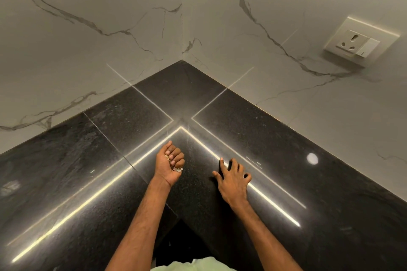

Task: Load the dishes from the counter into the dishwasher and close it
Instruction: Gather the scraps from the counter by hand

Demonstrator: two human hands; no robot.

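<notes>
The white veined marble walls [110, 17] met in a corner above an L-shaped black granite counter [275, 138], and honestly that counter was bare as far as the camera showed: no dishes anywhere on it, and no dishwasher in view either, so which way the task's stuff lay from the hands just couldn't be told from here. A wall socket [359, 43] sat on the right wall, well apart from everything. The person stood at the counter's inner corner with both forearms reaching forward. The right hand [233, 180] rested flat on the granite near that inner edge, fingers spread wide, holding nothing. The left hand [168, 164] was curled into a loose fist around some small pale scraps [177, 169], maybe crumbs or a wad of tissue, too small to call. Probably gathering debris before anything else; neither hand looked nearer to any dish.
</notes>
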